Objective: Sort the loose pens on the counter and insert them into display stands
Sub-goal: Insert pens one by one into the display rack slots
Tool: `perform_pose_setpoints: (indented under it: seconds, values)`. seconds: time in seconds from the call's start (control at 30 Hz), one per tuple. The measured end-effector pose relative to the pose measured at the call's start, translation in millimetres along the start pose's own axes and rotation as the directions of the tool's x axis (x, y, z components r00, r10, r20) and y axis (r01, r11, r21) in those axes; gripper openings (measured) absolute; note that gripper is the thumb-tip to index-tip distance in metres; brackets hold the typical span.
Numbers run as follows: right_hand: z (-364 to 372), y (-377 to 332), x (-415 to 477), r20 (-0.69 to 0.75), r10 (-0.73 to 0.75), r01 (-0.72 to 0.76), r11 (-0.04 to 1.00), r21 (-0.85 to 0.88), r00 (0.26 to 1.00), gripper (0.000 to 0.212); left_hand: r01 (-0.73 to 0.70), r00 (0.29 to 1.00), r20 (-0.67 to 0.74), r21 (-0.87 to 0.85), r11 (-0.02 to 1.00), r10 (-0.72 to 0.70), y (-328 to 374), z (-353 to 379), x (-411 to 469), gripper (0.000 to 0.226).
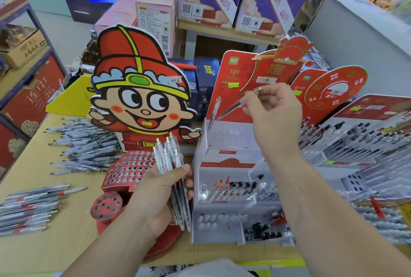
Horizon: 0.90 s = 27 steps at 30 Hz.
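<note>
My left hand (160, 196) grips a bundle of clear pens (169, 158), tips down, in front of the red cartoon-boy display stand (131, 165) with its perforated holes. My right hand (273, 112) pinches a single clear pen (235, 104), held slanted over the top tier of the white and red tiered stand (224, 143). One pen (214, 112) stands upright in that top tier. Lower tiers hold several pens with black and red caps. Loose pens lie in piles (86, 143) on the wooden counter (55, 243) at left.
A second pile of pens (29, 207) lies at the near left counter edge. A full pen display (360, 143) stands to the right. Red fan-shaped cards (333, 89), dark blue boxes (204, 80) and pink boxes (153, 11) stand behind.
</note>
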State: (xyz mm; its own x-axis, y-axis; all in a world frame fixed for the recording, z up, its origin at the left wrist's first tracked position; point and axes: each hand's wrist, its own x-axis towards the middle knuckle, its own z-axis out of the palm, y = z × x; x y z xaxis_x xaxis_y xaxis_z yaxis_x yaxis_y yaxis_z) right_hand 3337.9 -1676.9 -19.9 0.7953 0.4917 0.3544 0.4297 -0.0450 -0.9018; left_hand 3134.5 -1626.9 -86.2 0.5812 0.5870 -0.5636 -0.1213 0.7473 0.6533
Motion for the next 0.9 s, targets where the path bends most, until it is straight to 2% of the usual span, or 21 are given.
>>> perform_pose_setpoints:
  seconds: [0.3, 0.43, 0.6, 0.9]
  values:
    - [10.5, 7.0, -0.3, 0.02, -0.14, 0.141, 0.971, -0.193, 0.99, 0.013, -0.021, 0.999, -0.032, -0.027, 0.999, 0.02, 0.5, -6.3, 1.0, 0.032]
    - [14.3, 9.7, -0.9, 0.069, -0.148, 0.16, 0.959, -0.233, 0.987, 0.013, -0.006, 0.999, -0.033, -0.022, 1.0, 0.005, -2.7, -8.1, 1.6, 0.044]
    - [21.0, 19.8, -3.3, 0.116, -0.104, 0.132, 0.956, -0.262, 0.988, 0.012, -0.007, 1.0, -0.021, -0.011, 1.0, 0.007, -2.4, -6.9, 2.1, 0.033]
    - [34.5, 21.1, -0.8, 0.107, -0.149, 0.177, 0.927, -0.33, 0.983, 0.016, -0.006, 1.0, -0.017, -0.009, 1.0, 0.006, -1.3, -7.5, 4.6, 0.026]
